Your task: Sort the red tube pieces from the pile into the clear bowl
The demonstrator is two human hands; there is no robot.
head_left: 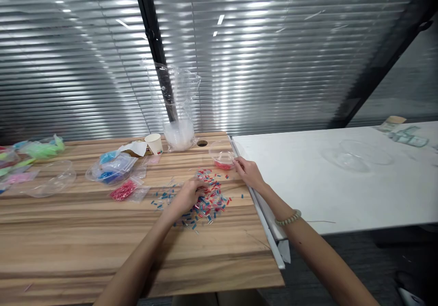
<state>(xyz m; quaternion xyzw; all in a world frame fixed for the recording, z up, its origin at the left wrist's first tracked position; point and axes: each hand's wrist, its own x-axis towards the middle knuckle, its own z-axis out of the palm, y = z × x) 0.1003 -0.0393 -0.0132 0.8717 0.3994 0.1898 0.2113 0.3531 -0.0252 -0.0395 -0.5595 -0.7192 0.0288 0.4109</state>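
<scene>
A loose pile of small red, blue and clear tube-like pieces (pixel 214 196) is spread over the wooden table. My left hand (pixel 190 194) rests at the pile's left side, its fingers bent together down among the pieces; what they pinch, if anything, is hidden. Just behind the pile stands a clear plastic bowl (pixel 221 152) with red pieces (pixel 223 165) at its bottom. My right hand (pixel 249 173), a beaded bracelet on its wrist, has its fingers closed at the bowl's right edge.
Left on the wooden table (pixel 68 242) are a bag of red pieces (pixel 123 190), a clear bowl with blue bags (pixel 111 169), a paper cup (pixel 154 144) and another clear bowl (pixel 51 178). A white table (pixel 290 196) adjoins at right, bearing clear lids (pixel 356 158).
</scene>
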